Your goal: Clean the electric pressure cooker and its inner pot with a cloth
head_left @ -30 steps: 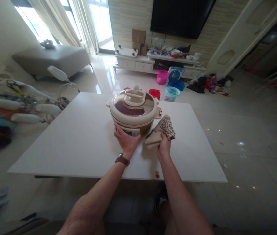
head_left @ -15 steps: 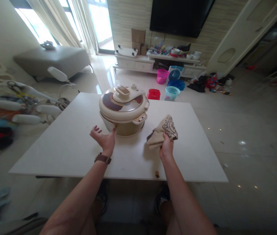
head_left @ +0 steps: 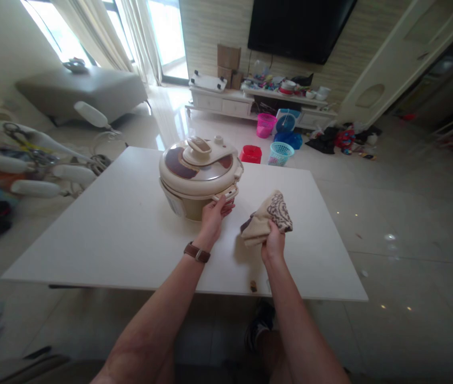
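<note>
A cream and gold electric pressure cooker (head_left: 194,184) stands upright on the white table (head_left: 106,229), its lid on. My left hand (head_left: 213,216), with a brown watch on the wrist, is closed on the cooker's front side handle, thumb on top and fingers beneath. In my right hand (head_left: 274,242) is a folded beige cloth (head_left: 264,221) with a dark swirl pattern, held just above the table to the right of the cooker. The thumb presses on the cloth, which hides most of the other fingers.
A small brown object (head_left: 253,286) lies at the table's near edge. Beyond the far edge stand a red stool (head_left: 251,154) and a light blue basket (head_left: 281,153). White lamp arms (head_left: 73,173) reach close to the table's left side.
My left hand has moved right from the cooker's lower left side, closing from spread fingers onto the front handle. My right hand still holds the cloth in nearly the same place.
</note>
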The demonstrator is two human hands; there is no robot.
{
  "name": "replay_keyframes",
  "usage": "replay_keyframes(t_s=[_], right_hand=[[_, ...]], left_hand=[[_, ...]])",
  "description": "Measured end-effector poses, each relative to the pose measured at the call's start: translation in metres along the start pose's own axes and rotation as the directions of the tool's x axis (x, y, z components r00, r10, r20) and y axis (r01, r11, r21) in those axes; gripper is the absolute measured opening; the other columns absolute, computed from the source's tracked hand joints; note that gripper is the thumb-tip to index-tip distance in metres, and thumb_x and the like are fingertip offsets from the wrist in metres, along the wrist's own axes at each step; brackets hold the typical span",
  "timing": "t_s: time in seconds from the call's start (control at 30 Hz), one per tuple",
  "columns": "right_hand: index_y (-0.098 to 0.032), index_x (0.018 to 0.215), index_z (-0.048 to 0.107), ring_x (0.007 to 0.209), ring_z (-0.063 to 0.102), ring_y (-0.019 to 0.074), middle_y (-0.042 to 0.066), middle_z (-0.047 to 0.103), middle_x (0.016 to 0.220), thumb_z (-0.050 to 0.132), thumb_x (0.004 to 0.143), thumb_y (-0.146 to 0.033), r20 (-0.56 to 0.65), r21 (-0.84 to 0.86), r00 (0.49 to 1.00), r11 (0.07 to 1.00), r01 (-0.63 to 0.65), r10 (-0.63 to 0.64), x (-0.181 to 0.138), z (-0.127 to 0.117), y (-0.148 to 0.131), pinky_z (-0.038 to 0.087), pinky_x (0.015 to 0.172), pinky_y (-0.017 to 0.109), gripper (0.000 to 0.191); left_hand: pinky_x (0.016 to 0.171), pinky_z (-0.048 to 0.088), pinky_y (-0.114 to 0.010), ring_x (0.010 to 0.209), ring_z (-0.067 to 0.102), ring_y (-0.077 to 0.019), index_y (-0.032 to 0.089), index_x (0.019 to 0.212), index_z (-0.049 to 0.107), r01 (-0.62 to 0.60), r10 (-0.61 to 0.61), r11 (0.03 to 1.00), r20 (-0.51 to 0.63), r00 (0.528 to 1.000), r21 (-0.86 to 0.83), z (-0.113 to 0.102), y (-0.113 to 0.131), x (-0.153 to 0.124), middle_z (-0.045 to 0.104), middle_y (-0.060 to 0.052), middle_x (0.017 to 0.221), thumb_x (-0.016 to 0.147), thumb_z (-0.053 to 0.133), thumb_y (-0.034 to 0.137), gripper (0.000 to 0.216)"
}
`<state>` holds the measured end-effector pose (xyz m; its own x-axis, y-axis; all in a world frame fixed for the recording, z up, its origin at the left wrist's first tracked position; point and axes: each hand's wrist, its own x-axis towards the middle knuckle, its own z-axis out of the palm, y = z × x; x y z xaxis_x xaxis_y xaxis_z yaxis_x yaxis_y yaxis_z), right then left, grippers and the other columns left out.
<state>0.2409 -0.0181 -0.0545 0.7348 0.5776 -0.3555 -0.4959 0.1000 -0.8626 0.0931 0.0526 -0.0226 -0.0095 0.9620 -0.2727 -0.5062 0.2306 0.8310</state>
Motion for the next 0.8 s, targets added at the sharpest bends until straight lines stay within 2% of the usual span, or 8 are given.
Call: replay_keyframes(t_s=[0.17,0.3,0.5,0.63,0.67,0.73,0.77,0.8], right_hand=[[-0.019,0.107,0.074,0.092,0.076,0.0185,0.002,0.080,0.103,0.074,0.068,-0.030,0.015,0.006,1.000,1.000,-0.011,0.011,-0.002,0.004,0.001,0.063,0.077,0.027,0.041],[-0.018,0.106,0.075,0.093,0.076,0.0187,0.002,0.081,0.104,0.075,0.067,-0.030,0.020,-0.004,1.000,1.000,-0.024,0.024,-0.008,0.009,0.003,0.063,0.077,0.026,0.041],[-0.018,0.104,0.075,0.090,0.076,0.0198,0.002,0.080,0.097,0.075,0.066,-0.030,0.003,-0.024,0.998,0.998,-0.056,0.056,-0.010,0.015,0.006,0.063,0.074,0.027,0.040],[-0.018,0.103,0.075,0.088,0.075,0.0195,0.001,0.079,0.094,0.075,0.067,-0.029,0.034,-0.050,0.999,0.999,-0.011,0.013,-0.010,0.017,0.015,0.062,0.077,0.028,0.038],[-0.018,0.103,0.075,0.087,0.074,0.0192,0.001,0.079,0.093,0.075,0.067,-0.030,0.041,-0.056,0.999,0.998,0.000,0.003,-0.011,0.018,0.017,0.062,0.077,0.028,0.037],[-0.018,0.101,0.075,0.085,0.073,0.0180,0.000,0.078,0.091,0.076,0.066,-0.031,0.050,-0.062,0.999,0.998,-0.003,0.006,-0.013,0.019,0.021,0.061,0.075,0.027,0.037],[-0.018,0.101,0.075,0.083,0.073,0.0175,-0.001,0.078,0.090,0.076,0.065,-0.031,0.049,-0.062,0.999,0.998,-0.014,0.017,-0.015,0.019,0.022,0.061,0.075,0.026,0.038],[-0.018,0.100,0.075,0.082,0.072,0.0171,-0.001,0.078,0.090,0.077,0.064,-0.030,0.047,-0.063,0.998,0.998,-0.027,0.030,-0.015,0.019,0.024,0.061,0.074,0.026,0.038]], left_hand=[[0.093,0.060,-0.038,0.086,0.081,-0.0224,0.013,0.091,0.075,0.007,-0.010,0.999,-0.048,0.999,-0.049,0.001,0.003,-0.005,0.083,-0.016,0.094,0.087,0.081,0.041,0.029],[0.090,0.063,-0.042,0.080,0.081,-0.0253,0.013,0.087,0.074,-0.004,0.004,1.000,-0.066,0.998,-0.001,-0.017,0.010,-0.013,0.082,-0.014,0.083,0.082,0.080,0.038,0.026],[0.067,0.066,-0.041,0.062,0.077,-0.0279,0.015,0.074,0.071,-0.085,0.090,0.990,-0.041,0.995,0.115,-0.096,0.034,-0.028,0.076,-0.011,0.064,0.068,0.079,0.041,0.028],[0.056,0.058,-0.037,0.054,0.071,-0.0261,0.020,0.063,0.065,-0.128,0.155,0.943,-0.063,0.986,0.306,-0.159,0.064,-0.025,0.061,-0.006,0.049,0.080,0.064,0.054,0.038],[0.055,0.055,-0.035,0.051,0.067,-0.0237,0.021,0.062,0.062,-0.180,0.240,0.912,-0.122,0.963,0.369,-0.172,0.072,-0.021,0.057,-0.005,0.047,0.084,0.059,0.057,0.042],[0.059,0.054,-0.032,0.056,0.066,-0.0206,0.021,0.067,0.063,-0.296,0.457,0.833,-0.279,0.845,0.466,-0.192,0.087,-0.010,0.062,-0.004,0.055,0.085,0.059,0.054,0.038],[0.066,0.055,-0.032,0.067,0.070,-0.0207,0.021,0.076,0.066,-0.338,0.527,0.805,-0.325,0.786,0.487,-0.199,0.093,-0.003,0.070,-0.005,0.069,0.084,0.061,0.052,0.033],[0.075,0.056,-0.032,0.082,0.074,-0.0217,0.020,0.086,0.069,-0.353,0.548,0.797,-0.343,0.763,0.490,-0.204,0.097,0.004,0.077,-0.007,0.087,0.084,0.062,0.051,0.031]])
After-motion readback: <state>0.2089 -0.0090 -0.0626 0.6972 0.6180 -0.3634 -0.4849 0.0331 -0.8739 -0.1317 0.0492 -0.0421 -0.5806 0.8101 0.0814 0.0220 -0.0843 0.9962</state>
